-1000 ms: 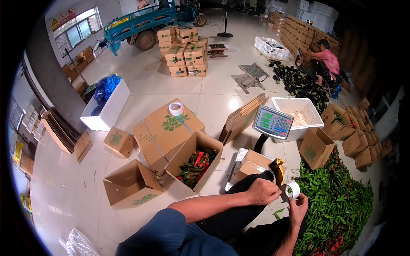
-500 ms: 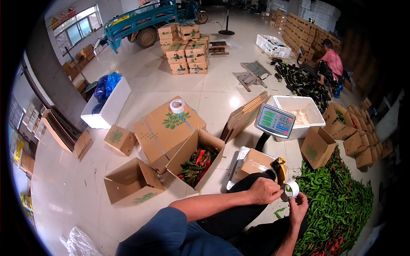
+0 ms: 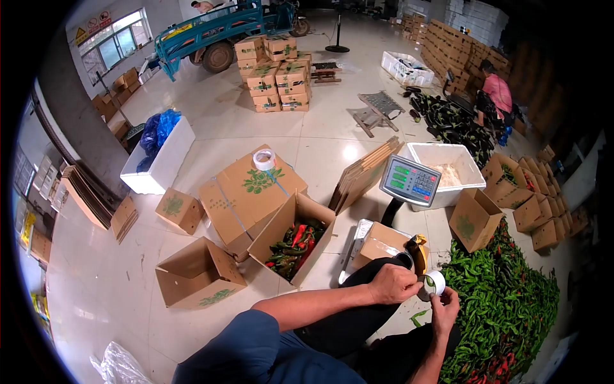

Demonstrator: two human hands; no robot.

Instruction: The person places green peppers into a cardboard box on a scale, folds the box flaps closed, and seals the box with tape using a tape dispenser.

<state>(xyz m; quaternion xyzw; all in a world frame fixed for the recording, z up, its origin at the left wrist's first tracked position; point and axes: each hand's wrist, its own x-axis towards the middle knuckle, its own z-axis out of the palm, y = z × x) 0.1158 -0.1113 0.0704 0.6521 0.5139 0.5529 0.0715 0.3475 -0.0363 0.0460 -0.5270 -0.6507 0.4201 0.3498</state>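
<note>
A white roll of tape (image 3: 435,282) is held upright over my knees, near the green pepper heap. My right hand (image 3: 446,308) grips its lower right rim between thumb and fingers. My left hand (image 3: 393,284) is closed, its fingertips pinched at the roll's left edge; any loose tape end is too small to see. Just beyond my left hand, a yellow and black tape dispenser (image 3: 420,251) stands by a closed carton (image 3: 382,245) on the scale platform (image 3: 350,264).
The scale display (image 3: 410,180) rises ahead. Green peppers (image 3: 502,301) cover the floor at right. An open carton (image 3: 293,240) holds red and green peppers, beside an empty carton (image 3: 199,274). Another tape roll (image 3: 264,159) lies on a big box. A person (image 3: 495,93) crouches by eggplants (image 3: 448,121).
Both hands stay at the tape roll, which has turned slightly. Another person now shows behind the blue cart at the back.
</note>
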